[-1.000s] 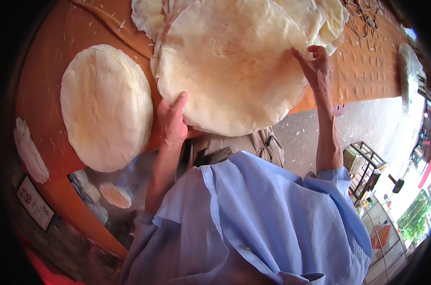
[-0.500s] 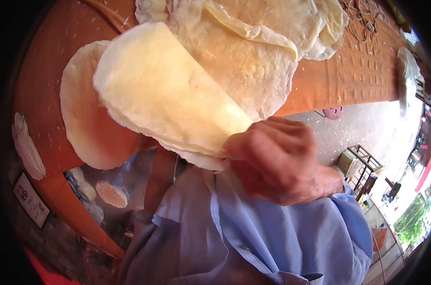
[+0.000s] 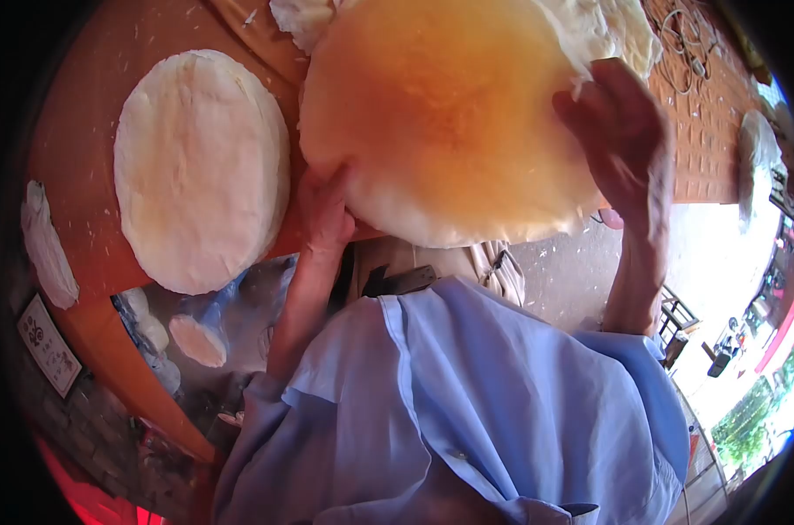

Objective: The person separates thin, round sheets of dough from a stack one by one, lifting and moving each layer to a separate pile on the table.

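A large, thin round flatbread (image 3: 454, 114), browned in the middle with a pale rim, spreads in front of me, blurred by motion. My left hand (image 3: 329, 208) pinches its lower left edge between thumb and fingers. At its right edge my right hand (image 3: 623, 131) is curled, thumb and fingertips closed on the rim. Left of my left hand lies a stack of pale round flatbreads (image 3: 200, 171), its near end overhanging the table edge. More wrinkled flatbread (image 3: 620, 39) shows behind the large one, mostly hidden by it.
The orange-covered table (image 3: 73, 157) carries a folded white cloth or bag (image 3: 49, 249) at far left and a coiled cord (image 3: 684, 52) at back right. A clear plastic bag (image 3: 754, 162) sits at the right end. Below the left edge hangs a framed sign (image 3: 49, 346).
The folded flatbread has been opened out and laid over the pile on the table. My left hand has come into view; my right hand has moved up and right. The left stack now shows fully.
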The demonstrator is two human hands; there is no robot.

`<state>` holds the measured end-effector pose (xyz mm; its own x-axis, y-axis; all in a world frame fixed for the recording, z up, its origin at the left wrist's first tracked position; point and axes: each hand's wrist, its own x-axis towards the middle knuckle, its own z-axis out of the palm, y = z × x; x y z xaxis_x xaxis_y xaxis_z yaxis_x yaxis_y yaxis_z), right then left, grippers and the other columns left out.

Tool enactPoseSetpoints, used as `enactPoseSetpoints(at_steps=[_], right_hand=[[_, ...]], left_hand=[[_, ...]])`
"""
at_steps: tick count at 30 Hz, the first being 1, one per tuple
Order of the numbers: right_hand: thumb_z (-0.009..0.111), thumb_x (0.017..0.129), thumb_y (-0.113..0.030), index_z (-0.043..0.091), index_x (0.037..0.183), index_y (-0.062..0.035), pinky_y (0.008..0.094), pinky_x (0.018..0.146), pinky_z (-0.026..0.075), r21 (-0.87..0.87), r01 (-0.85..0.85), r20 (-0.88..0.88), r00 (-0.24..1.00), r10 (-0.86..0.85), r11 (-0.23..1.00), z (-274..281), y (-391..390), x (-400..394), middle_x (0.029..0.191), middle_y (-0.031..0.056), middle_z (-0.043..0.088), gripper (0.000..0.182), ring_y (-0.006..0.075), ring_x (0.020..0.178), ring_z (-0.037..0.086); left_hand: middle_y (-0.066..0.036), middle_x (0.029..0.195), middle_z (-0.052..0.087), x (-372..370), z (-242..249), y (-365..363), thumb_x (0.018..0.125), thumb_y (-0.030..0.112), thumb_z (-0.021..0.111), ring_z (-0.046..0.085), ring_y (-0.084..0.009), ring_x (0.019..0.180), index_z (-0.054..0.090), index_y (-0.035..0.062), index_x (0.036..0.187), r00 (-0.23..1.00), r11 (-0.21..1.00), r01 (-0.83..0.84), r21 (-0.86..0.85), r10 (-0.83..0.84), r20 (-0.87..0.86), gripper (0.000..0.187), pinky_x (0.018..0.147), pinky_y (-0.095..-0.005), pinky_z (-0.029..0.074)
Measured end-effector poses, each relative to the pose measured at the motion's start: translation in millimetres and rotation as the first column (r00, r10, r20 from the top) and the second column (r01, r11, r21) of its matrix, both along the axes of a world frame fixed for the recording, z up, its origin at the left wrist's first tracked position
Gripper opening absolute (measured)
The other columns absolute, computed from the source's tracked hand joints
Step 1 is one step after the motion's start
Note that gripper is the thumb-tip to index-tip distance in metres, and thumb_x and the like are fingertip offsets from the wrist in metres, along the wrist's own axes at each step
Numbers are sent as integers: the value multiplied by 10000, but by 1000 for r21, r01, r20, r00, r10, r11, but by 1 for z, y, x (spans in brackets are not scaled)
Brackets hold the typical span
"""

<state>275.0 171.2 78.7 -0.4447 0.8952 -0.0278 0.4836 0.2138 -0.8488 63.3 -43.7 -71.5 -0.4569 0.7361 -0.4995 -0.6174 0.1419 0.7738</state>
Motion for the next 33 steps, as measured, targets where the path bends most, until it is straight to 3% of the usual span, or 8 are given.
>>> enactPoseSetpoints(at_steps=[4,9,12,14,16,18,26,33], right_hand=[[678,825,-75,648,1088,-30,208,624,483,-216,173,-197,956,-217,961,37,29,28,845,19,670,268,70,735,614],[658,837,-236,657,1001,-30,287,681,495,359,300,132,921,-367,884,114,72,88,859,59,650,264,147,753,613],[705,771,-238,641,736,7,306,491,477,344,239,190,930,-316,908,134,91,49,626,101,600,256,196,535,578],[729,749,-238,654,685,2,287,430,475,690,-316,223,949,224,651,128,158,37,567,108,596,260,204,472,576],[716,766,-227,683,752,-33,247,438,477,679,-734,733,675,87,-26,129,208,31,612,89,619,197,187,508,601],[680,788,-217,690,783,-48,247,451,482,540,-830,797,451,-402,140,157,209,23,656,79,641,170,180,548,621],[690,793,-203,674,926,-19,272,613,497,467,-50,317,942,-114,883,170,160,69,816,60,657,228,157,693,626],[714,797,-163,633,1078,-4,259,772,501,-290,466,-185,830,-527,836,-40,158,181,967,45,662,333,139,877,629]], left_hand=[[-92,1236,577,-2,5,12,892,76,615,582,-199,1094,500,-4,1264,942,989,-113,100,75,328,397,924,-322,468],[-70,1144,606,2,2,23,844,59,635,598,-180,1014,557,5,1171,997,995,-68,-77,72,38,340,842,-309,492],[-68,1092,621,1,2,22,834,60,628,602,-175,977,591,3,1123,997,996,-61,-67,58,-41,296,821,-310,490],[-62,1052,632,2,5,20,830,55,623,607,-171,955,607,2,1096,996,998,-64,-9,63,-63,272,810,-306,488],[-62,1049,637,2,11,19,834,50,620,614,-174,945,604,0,1098,991,999,-42,19,44,-125,268,812,-308,494],[-62,1047,642,1,26,25,839,45,617,622,-177,935,602,-1,1099,982,998,-28,47,37,-186,265,814,-309,500],[-95,986,674,-48,153,44,845,34,616,662,-188,887,616,8,1088,985,971,-81,226,112,-128,245,800,-323,542],[-113,998,681,-78,217,88,866,37,575,675,-212,873,610,-29,1126,980,979,15,204,26,-195,271,811,-310,541]])
